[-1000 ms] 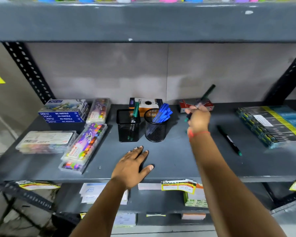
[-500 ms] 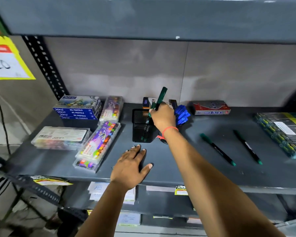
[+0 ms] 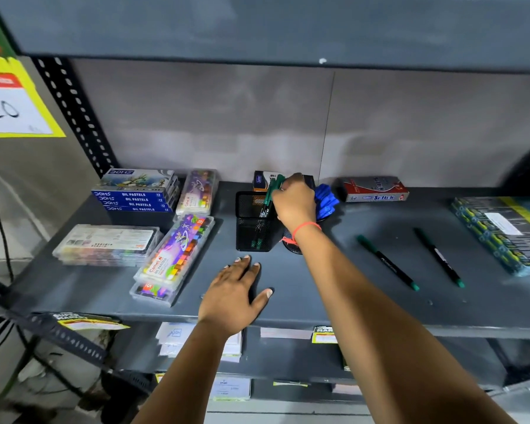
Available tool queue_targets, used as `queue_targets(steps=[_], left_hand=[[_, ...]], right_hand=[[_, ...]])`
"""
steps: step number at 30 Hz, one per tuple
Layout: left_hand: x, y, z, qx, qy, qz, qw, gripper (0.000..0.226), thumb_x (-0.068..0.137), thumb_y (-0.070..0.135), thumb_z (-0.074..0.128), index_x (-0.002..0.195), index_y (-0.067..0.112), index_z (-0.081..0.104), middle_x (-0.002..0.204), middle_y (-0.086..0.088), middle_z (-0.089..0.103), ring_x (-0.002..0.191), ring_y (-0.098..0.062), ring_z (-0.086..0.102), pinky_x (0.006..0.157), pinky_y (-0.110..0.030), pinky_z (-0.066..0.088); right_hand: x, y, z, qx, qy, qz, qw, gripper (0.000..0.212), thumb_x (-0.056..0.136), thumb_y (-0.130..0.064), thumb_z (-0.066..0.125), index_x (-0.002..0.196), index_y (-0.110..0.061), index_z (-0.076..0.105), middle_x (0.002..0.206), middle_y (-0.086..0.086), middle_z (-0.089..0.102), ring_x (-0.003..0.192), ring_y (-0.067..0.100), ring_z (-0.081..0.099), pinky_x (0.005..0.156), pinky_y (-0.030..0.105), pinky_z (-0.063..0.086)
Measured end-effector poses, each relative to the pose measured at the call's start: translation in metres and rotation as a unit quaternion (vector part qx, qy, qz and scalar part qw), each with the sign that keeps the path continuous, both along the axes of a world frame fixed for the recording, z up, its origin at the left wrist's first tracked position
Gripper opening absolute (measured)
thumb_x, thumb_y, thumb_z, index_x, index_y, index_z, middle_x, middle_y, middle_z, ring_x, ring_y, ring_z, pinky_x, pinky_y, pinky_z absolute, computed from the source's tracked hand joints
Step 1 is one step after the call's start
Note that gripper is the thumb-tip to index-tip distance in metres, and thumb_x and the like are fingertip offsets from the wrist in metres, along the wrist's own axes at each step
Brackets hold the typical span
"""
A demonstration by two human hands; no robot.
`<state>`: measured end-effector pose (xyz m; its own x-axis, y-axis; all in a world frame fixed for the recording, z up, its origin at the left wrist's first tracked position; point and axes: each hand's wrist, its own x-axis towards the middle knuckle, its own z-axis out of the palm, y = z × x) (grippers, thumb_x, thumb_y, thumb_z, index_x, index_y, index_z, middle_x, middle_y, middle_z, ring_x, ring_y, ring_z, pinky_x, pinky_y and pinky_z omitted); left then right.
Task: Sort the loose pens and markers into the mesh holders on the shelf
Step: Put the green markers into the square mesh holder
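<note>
A square black mesh holder (image 3: 253, 221) stands mid-shelf with green-capped markers (image 3: 268, 198) leaning in it. My right hand (image 3: 294, 200) is over its right rim, fingers closed on the top of one green marker that reaches down into the holder. A round mesh holder (image 3: 291, 241) full of blue pens (image 3: 326, 200) sits just right, mostly hidden by my wrist. Two loose green-tipped black markers lie on the shelf to the right, one (image 3: 387, 263) nearer the middle and one (image 3: 439, 258) further right. My left hand (image 3: 233, 295) rests flat, palm down, on the shelf front.
Oil pastel boxes (image 3: 135, 194) and plastic crayon cases (image 3: 175, 258) fill the shelf's left side. A red box (image 3: 374, 189) sits at the back right, a pack of pencils (image 3: 502, 231) at the far right. The upper shelf (image 3: 257, 29) hangs overhead.
My right hand carried a green marker from the right side leftward over the square holder and lowered it inside. The view shifted left. My left hand stayed flat on the shelf.
</note>
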<state>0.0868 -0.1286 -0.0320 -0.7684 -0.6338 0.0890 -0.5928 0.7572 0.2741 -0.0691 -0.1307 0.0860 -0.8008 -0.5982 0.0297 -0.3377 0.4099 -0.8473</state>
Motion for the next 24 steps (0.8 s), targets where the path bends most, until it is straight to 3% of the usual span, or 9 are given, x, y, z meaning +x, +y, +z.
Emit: queue_targets(steps=[5,9,12,14,16,18,21,24], left_hand=[[-0.004,0.001,0.000,0.001,-0.032,-0.001,0.999,0.093,0.065,0.067,0.000,0.141,0.019,0.026,0.154,-0.006,0.020,0.141,-0.020,0.015,0.115,-0.031,0.006],[-0.016,0.008,-0.001,-0.002,-0.055,-0.012,0.998,0.096,0.064,0.068,-0.002,0.142,0.016,0.021,0.155,-0.006,0.016,0.142,-0.021,0.010,0.115,-0.035,0.004],[-0.030,0.015,-0.001,0.004,-0.060,-0.031,0.998,0.097,0.064,0.069,-0.003,0.142,0.017,0.020,0.155,-0.005,0.015,0.142,-0.021,0.008,0.115,-0.036,0.002],[-0.037,0.020,0.000,0.004,-0.059,-0.040,0.997,0.097,0.063,0.069,-0.002,0.142,0.018,0.020,0.155,-0.004,0.015,0.142,-0.021,0.007,0.115,-0.036,0.001],[-0.040,0.021,-0.001,0.003,-0.053,-0.040,0.998,0.096,0.064,0.070,-0.001,0.142,0.019,0.021,0.155,-0.003,0.016,0.142,-0.020,0.008,0.115,-0.037,0.002],[-0.039,0.021,-0.002,0.000,-0.049,-0.040,0.998,0.095,0.064,0.070,0.000,0.142,0.020,0.023,0.155,-0.003,0.017,0.142,-0.020,0.010,0.115,-0.036,0.002],[-0.038,0.021,-0.002,0.001,-0.038,-0.038,0.999,0.094,0.065,0.070,0.002,0.141,0.019,0.025,0.154,-0.003,0.020,0.141,-0.020,0.012,0.116,-0.036,0.003],[-0.037,0.021,-0.001,0.003,-0.036,-0.041,0.998,0.094,0.065,0.070,0.002,0.141,0.020,0.024,0.154,-0.002,0.019,0.142,-0.019,0.011,0.116,-0.035,0.003]], right_hand=[[-0.005,0.028,0.014,-0.123,0.033,-0.073,0.989,0.009,0.087,-0.009,0.047,0.093,-0.009,0.054,0.087,0.016,0.064,0.080,0.035,0.063,0.069,0.037,0.050],[-0.030,0.061,-0.001,-0.160,0.044,-0.193,0.967,0.012,0.089,-0.012,0.048,0.099,-0.007,0.054,0.100,0.017,0.069,0.088,0.034,0.062,0.070,0.033,0.043],[-0.054,0.084,-0.030,-0.073,0.063,-0.226,0.969,0.018,0.088,-0.010,0.048,0.104,-0.006,0.056,0.113,0.020,0.061,0.106,0.039,0.056,0.083,0.040,0.045],[-0.069,0.101,-0.053,0.082,0.059,-0.196,0.975,0.031,0.089,-0.011,0.047,0.120,-0.005,0.052,0.129,0.020,0.050,0.119,0.040,0.046,0.095,0.044,0.042],[-0.077,0.119,-0.074,0.251,0.080,-0.160,0.951,0.036,0.091,-0.013,0.043,0.125,-0.006,0.049,0.134,0.018,0.046,0.124,0.039,0.040,0.101,0.046,0.037],[-0.079,0.132,-0.090,0.325,0.131,-0.147,0.925,0.034,0.091,-0.011,0.040,0.122,-0.005,0.053,0.131,0.016,0.050,0.122,0.037,0.042,0.101,0.044,0.036],[-0.081,0.137,-0.100,0.305,0.193,-0.145,0.921,0.029,0.089,-0.009,0.043,0.113,-0.005,0.059,0.121,0.017,0.058,0.115,0.037,0.050,0.094,0.041,0.040],[-0.078,0.134,-0.092,0.158,0.187,-0.216,0.945,0.026,0.086,-0.013,0.050,0.106,-0.003,0.062,0.113,0.021,0.061,0.106,0.040,0.055,0.087,0.044,0.043]])
